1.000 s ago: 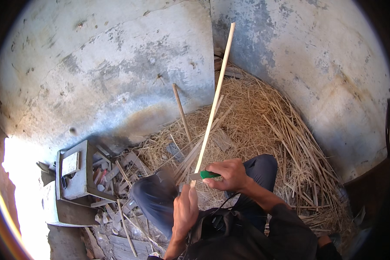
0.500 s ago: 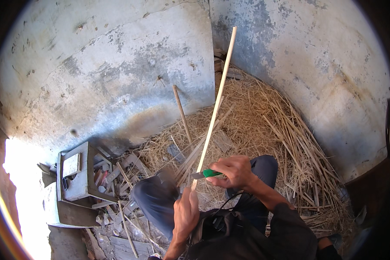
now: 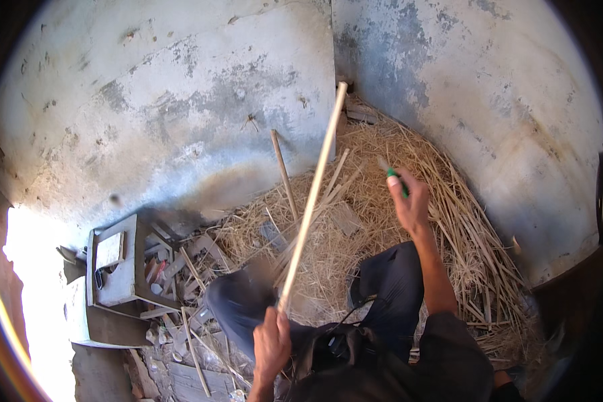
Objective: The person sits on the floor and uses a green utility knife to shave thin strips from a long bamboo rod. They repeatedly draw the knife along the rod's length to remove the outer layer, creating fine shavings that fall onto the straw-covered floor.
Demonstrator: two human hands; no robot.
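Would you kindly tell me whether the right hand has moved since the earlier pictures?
Yes: the right hand has moved forward and to the right, nearer the long stalks along the right wall.

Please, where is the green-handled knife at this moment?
In the head view, the green-handled knife is right of centre, held in the right hand, with straw behind it.

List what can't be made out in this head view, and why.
Head view, throughout:
Pale strip: lower end hidden by the left hand.
Green-handled knife: blade blurred; handle partly covered by the right hand.
Clutter around the boxy grey unit: items too small to identify.
Bright opening: glare hides what lies beyond.
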